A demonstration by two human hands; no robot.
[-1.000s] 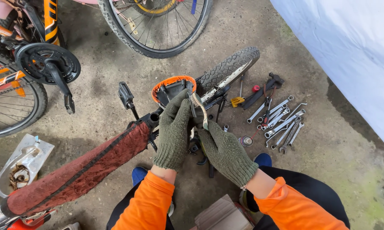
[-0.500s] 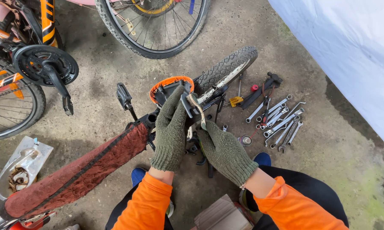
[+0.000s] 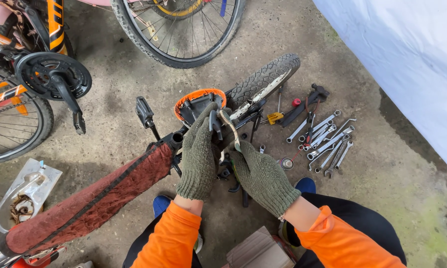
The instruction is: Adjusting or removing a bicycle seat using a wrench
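Hands barely shifted: left hand (image 3: 199, 158) gripped black pedal crank (image 3: 214, 121), right hand (image 3: 263, 174) pinched metal wrench (image 3: 230, 128); knit gloves, grey cardboard box (image 3: 257, 250) below.

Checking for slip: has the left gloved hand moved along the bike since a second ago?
No. The left hand stays by the orange chain guard, its grip unchanged.

Left hand (image 3: 199, 158), right hand (image 3: 264, 176): gloved, grip apparently closed.

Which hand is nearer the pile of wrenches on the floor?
Right. The right hand is at the bike's chain area, on the side facing the wrenches. The left hand grips the frame farther away, beyond the right.
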